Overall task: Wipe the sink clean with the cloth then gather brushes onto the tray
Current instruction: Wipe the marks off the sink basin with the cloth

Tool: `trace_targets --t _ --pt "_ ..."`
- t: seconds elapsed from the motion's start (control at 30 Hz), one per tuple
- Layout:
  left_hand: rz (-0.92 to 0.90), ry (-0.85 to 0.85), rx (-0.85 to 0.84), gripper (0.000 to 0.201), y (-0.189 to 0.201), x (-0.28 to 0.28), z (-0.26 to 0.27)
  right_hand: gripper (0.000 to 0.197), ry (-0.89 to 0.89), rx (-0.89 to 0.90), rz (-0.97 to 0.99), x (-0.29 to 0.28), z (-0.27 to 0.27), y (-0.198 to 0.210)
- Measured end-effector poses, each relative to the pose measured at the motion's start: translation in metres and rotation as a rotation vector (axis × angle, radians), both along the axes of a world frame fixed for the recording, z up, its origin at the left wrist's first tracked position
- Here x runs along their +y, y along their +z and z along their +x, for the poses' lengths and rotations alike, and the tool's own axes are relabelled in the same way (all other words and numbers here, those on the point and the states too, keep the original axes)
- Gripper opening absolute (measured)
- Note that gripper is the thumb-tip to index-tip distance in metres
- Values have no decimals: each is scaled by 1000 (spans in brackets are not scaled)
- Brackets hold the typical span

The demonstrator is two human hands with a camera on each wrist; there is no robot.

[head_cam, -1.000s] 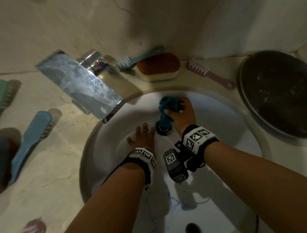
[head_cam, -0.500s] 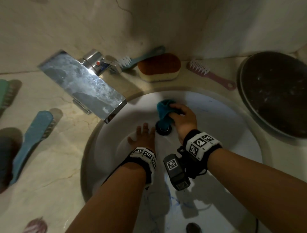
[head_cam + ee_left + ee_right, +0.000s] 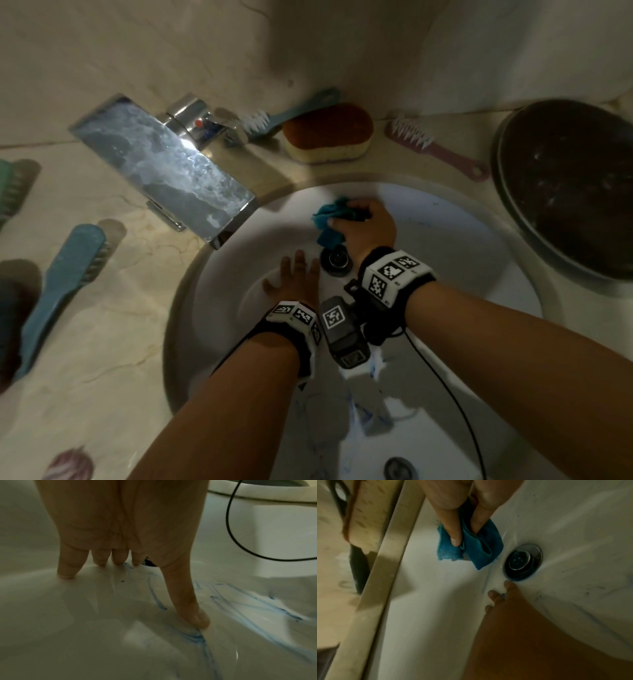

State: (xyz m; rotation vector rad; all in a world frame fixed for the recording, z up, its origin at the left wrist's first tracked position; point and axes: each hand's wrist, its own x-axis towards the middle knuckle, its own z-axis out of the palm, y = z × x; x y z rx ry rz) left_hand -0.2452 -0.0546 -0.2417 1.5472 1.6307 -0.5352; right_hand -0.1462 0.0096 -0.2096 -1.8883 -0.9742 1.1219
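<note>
Teal cloth (image 3: 467,547): bunched against the white sink (image 3: 462,246) wall, just beside the chrome drain (image 3: 523,561)
Right hand (image 3: 368,228): we see thumb and fingers (image 3: 453,534) curled into the folds, pinching the cloth to the basin
Left hand (image 3: 294,284): we find it spread flat, fingertips (image 3: 66,573) pressing bare porcelain near the drain, holding nothing
Blue streaks (image 3: 197,637): smeared beneath our left thumb
Brushes: blue brush (image 3: 65,284) and pink brush (image 3: 438,150) lie on the counter; dark tray (image 3: 575,185) sits at right

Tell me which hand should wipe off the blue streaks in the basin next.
Probably the right hand: it already grips the blue cloth beside the drain. The left hand lies flat on the sink, its thumb on the blue streaks, holding nothing.
</note>
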Motion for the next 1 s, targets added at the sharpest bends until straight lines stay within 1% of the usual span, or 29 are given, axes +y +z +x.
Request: trace_targets --t 0.1,0.17,0.23,0.3,0.43,0.47,0.6,0.7,0.77,0.87,0.9,1.0 --pt "8 -11 -21 75 3 -3 0 26 -87 13 -16 6 12 5" --pt "13 -39 -22 85 7 -4 0 20 -156 -3 -35 9 23 7" --pt "14 -56 -15 91 11 -4 0 20 -198 -7 -41 11 28 7" --pt "17 -50 -16 90 9 -4 0 20 -182 5 -49 12 24 6" --pt "8 -3 -27 78 2 -3 0 22 -100 -16 -50 13 9 7" --pt "8 -3 -21 78 1 -3 0 21 -97 -24 -41 13 8 7" --pt "7 -61 -11 94 11 -5 0 20 -163 -27 -22 11 22 5" --pt "14 -76 -1 98 13 -5 0 20 -200 -25 -21 11 25 6" --pt "20 -55 -8 95 7 -5 0 24 -143 -57 -30 12 18 8" --pt "24 -6 -13 75 0 -3 0 27 -42 -65 -28 12 4 8" --pt "10 4 -14 72 -1 -2 0 27 -12 -68 -33 11 0 9" --pt "6 -11 8 74 2 -1 0 27 -1 -50 -49 9 0 8"
